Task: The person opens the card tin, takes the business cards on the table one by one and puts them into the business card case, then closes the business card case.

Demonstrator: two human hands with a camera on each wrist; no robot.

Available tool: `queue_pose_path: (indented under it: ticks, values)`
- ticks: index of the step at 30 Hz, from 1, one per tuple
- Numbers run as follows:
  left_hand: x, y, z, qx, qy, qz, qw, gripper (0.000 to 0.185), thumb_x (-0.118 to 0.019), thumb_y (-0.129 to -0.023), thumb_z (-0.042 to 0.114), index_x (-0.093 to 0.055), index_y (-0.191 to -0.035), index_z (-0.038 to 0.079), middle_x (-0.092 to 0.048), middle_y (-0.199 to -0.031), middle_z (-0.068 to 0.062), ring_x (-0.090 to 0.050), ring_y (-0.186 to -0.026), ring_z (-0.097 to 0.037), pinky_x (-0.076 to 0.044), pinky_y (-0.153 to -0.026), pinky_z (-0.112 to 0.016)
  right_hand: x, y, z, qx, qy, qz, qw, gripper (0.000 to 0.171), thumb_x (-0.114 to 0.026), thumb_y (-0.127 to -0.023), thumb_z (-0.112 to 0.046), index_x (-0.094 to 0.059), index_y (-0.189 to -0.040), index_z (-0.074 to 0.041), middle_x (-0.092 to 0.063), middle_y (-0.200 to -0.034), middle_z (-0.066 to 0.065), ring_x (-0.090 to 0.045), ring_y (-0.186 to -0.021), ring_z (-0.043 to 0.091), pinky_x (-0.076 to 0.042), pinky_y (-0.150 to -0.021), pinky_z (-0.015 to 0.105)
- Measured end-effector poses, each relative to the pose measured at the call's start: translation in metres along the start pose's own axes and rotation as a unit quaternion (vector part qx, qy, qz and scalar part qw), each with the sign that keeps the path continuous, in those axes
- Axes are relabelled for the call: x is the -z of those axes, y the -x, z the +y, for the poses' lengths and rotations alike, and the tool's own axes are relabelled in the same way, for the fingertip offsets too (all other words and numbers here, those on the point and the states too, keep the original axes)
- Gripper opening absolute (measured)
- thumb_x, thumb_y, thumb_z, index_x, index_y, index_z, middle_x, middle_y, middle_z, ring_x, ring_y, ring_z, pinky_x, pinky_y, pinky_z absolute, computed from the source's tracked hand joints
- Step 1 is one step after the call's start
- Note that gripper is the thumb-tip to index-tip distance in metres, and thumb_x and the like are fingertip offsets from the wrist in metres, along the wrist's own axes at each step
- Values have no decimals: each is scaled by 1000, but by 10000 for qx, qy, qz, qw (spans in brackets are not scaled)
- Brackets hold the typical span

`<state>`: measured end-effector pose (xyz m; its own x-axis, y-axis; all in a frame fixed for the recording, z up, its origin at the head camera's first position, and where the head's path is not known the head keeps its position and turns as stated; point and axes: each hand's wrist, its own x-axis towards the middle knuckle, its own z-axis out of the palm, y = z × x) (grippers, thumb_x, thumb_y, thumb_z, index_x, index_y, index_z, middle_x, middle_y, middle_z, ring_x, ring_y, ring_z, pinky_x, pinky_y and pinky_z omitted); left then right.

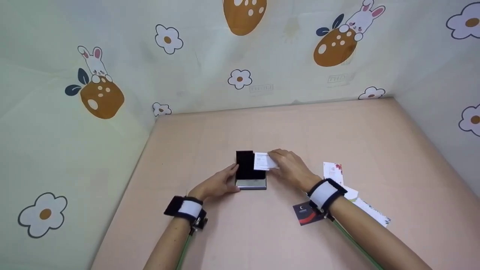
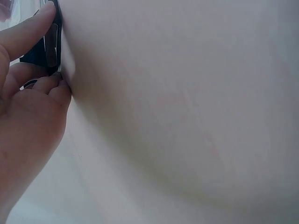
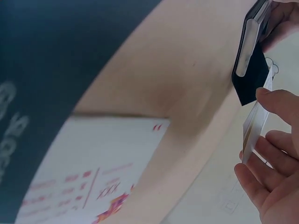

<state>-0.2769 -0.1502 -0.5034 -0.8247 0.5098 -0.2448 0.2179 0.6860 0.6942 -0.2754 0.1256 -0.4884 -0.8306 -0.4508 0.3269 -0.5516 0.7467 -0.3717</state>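
Observation:
A card case (image 1: 250,183) lies on the table with its black lid (image 1: 244,165) folded back. From its left side my left hand (image 1: 215,185) grips it, and in the left wrist view the thumb (image 2: 39,18) presses along the case edge. My right hand (image 1: 294,168) pinches white business cards (image 1: 261,162) over the right part of the black lid. Seen in the right wrist view, the pinched cards (image 3: 256,128) look like more than one, slightly fanned between thumb and fingers. Inside the case, the contents are hard to make out.
Right of my right wrist lie a white card with red flowers (image 1: 332,171), another white card (image 1: 371,212) and a dark card with a red stripe (image 1: 305,214), partly under the wrist. Patterned cloth walls (image 1: 202,75) bound the table (image 1: 187,138) at the back and sides.

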Motion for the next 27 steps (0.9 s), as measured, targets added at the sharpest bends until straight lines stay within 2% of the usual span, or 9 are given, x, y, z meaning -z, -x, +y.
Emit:
queue_pose_path:
  ticks: [8, 16, 27]
  values:
    - [0, 0, 0, -218, -43, 35, 9997, 79, -70, -93, 13, -24, -155, -4, -18, -167, -20, -18, -155, -38, -17, -128, -48, -9, -8, -10, 353, 154, 111, 9992, 48, -80, -82, -8, -64, -124, 7, -69, -122, 21, -63, -117, 34, -54, -102, 43]
    - [-2, 0, 1, 69, 16, 31, 10000, 79, -69, -94, 16, -23, -157, 3, -16, -168, -14, -17, -156, -34, -16, -128, -47, -17, -9, -16, 84, 36, -156, 9998, 49, -79, -84, -11, -63, -128, 6, -67, -126, 20, -61, -121, 33, -52, -106, 42]
    - [-2, 1, 0, 168, 173, -11, 9997, 80, -69, -94, 18, -22, -158, 8, -13, -169, -9, -15, -156, -33, -15, -129, -47, -22, -14, -23, 208, 36, -169, 9996, 47, -78, -85, -13, -64, -127, 3, -66, -125, 17, -60, -118, 30, -52, -105, 40]
